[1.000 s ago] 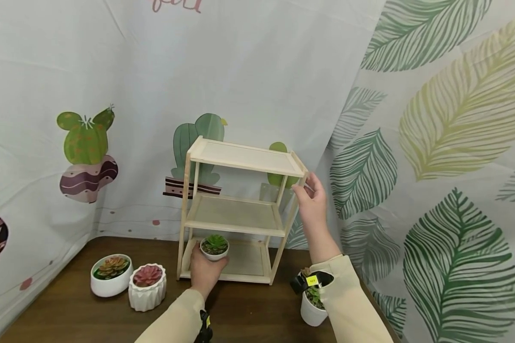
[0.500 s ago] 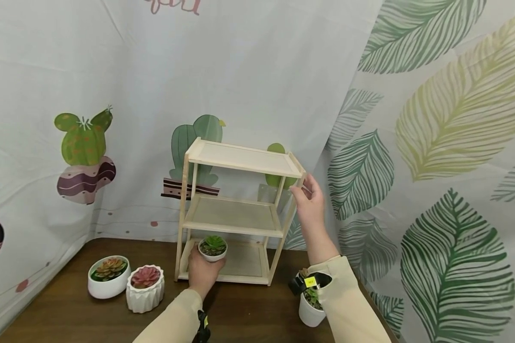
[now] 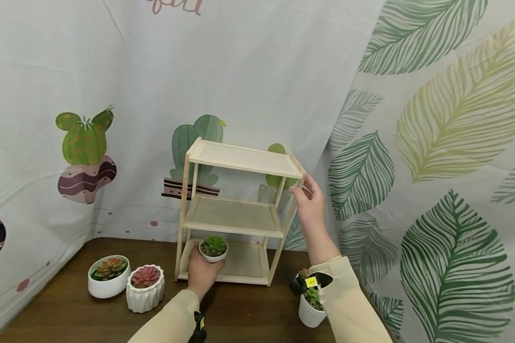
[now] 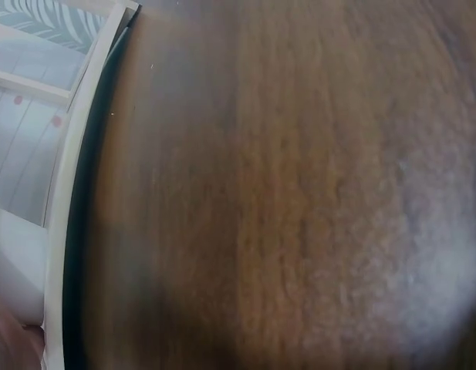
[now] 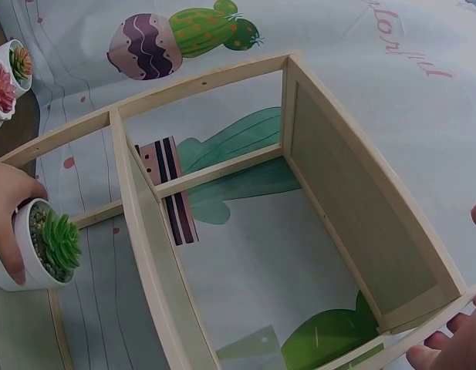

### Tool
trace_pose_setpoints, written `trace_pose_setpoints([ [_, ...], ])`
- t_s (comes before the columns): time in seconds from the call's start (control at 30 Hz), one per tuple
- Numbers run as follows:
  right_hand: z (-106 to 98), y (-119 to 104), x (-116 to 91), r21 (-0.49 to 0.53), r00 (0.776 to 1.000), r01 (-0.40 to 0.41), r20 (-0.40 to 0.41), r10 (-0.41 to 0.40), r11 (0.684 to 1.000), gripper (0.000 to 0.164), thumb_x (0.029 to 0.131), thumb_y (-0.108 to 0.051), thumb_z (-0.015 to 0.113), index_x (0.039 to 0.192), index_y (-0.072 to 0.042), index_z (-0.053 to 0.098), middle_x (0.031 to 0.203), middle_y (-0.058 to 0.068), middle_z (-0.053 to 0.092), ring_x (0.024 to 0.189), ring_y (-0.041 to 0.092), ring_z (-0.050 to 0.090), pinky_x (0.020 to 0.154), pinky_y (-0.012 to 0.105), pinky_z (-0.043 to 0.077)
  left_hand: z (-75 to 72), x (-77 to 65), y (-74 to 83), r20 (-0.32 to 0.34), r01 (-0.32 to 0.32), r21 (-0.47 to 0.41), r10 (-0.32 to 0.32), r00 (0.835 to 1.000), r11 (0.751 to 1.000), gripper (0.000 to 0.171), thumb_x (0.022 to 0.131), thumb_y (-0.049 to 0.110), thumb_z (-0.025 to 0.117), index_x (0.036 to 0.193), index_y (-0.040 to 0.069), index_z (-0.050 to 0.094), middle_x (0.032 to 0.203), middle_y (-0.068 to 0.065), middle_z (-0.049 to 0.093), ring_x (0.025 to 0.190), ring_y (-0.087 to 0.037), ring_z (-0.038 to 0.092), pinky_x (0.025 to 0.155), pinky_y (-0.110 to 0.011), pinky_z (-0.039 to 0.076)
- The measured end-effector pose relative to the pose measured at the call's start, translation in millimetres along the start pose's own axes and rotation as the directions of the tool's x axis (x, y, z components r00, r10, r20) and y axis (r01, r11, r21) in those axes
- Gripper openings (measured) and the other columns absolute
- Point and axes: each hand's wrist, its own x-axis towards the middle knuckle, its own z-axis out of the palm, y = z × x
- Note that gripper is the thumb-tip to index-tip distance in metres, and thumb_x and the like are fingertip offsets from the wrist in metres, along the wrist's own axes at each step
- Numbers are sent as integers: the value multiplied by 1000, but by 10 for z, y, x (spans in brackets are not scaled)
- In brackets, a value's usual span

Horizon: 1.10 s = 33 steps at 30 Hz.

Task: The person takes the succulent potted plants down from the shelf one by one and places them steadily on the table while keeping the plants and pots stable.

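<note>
A three-tier wooden shelf [image 3: 233, 213] stands on the brown table. My left hand [image 3: 200, 274] grips a small white pot with a green succulent [image 3: 214, 244] over the left part of the bottom tier. In the right wrist view the thumb and fingers wrap round the pot's white wall [image 5: 29, 247]. My right hand [image 3: 311, 205] holds the shelf's front right post near the top, thumb in front and fingers behind. Those fingertips show beside the wood in the right wrist view. Only a corner of the left hand and pot [image 4: 18, 266] appears in the left wrist view.
Left of the shelf stand a round white bowl with an orange succulent [image 3: 108, 276] and a ribbed white pot with a red succulent [image 3: 145, 289]. Another white potted plant [image 3: 311, 312] stands under my right forearm, partly hidden. A patterned cloth [image 3: 257, 71] hangs behind.
My left forearm has shifted slightly to the left. The pot, both hands' holds and the shelf stay practically the same.
</note>
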Motion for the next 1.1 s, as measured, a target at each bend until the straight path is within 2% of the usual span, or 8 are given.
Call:
trace_pose_setpoints([
  [0.13,1,9,1,6,1000,7,11,-7,1000,60,101,-21,62,157,-15,43,156,10,44,138,28,49,113,52,43,-20,9,24,15,-23,4,23,1000,1000,92,76,26,88,146,-5,39,135,-26,53,126,-44,57,104,-59,49],
  [0.27,13,7,1,12,1000,4,14,-4,1000,65,100,-21,63,159,-14,37,159,12,41,141,30,46,115,53,42,-46,14,62,7,-58,13,58,998,998,88,74,26,89,143,-4,43,132,-24,57,123,-42,60,102,-57,51],
  [0.4,10,-4,-5,12,1000,-13,13,12,1000,70,100,-24,63,162,-16,32,161,12,37,145,31,41,117,55,40,-61,-2,129,26,-74,38,73,997,997,87,73,25,90,141,-5,45,131,-23,59,121,-40,61,102,-55,52],
  [0.53,5,-5,-5,12,999,-27,18,27,1000,71,100,-24,62,163,-18,30,163,12,35,147,31,39,119,54,39,-99,-32,231,80,-69,68,64,995,995,91,73,27,91,143,-5,43,133,-23,57,123,-40,60,104,-55,51],
  [0.73,5,1,-9,15,999,-25,22,24,1000,71,100,-23,62,163,-17,30,163,12,36,146,31,42,117,55,40,-168,-102,361,167,-71,59,60,984,996,96,72,33,92,145,-4,42,133,-23,59,122,-38,62,101,-54,53],
  [0.9,2,-4,11,17,999,-36,23,36,999,72,100,-23,63,163,-16,30,164,13,35,148,32,39,119,53,39,-245,-163,425,188,-114,72,99,977,991,93,67,35,95,138,-2,49,127,-18,64,116,-34,65,98,-50,54],
  [1.1,-15,-26,44,21,998,-53,17,53,998,73,101,-23,62,164,-16,27,165,14,33,151,32,35,123,51,35,-376,-258,540,252,-138,39,124,960,990,89,67,36,96,136,2,51,124,-12,65,114,-29,65,95,-47,54],
])
